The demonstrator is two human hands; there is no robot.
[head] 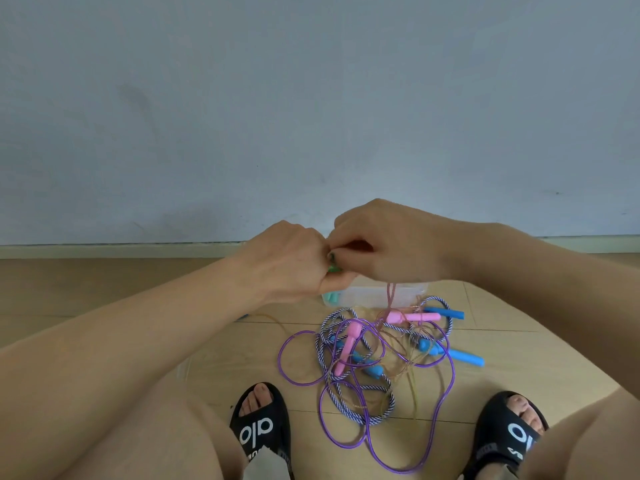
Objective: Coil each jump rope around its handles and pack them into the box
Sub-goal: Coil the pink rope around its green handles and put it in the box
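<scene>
Slides (260, 432) cropped; left hand (291, 261), right hand (388, 244) hide green handle (90, 268).

WaitSlides (260, 432) cropped; left hand (291, 261), right hand (388, 244) hide green handle (333, 269).

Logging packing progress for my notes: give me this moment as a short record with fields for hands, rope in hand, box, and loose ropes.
hands: left hand and right hand meet above the box, both gripping
rope in hand: green handles, thin cord hanging down
box: clear box on the floor, teal item inside
loose ropes: purple rope, striped rope, pink handles, blue handles, tangled
</scene>
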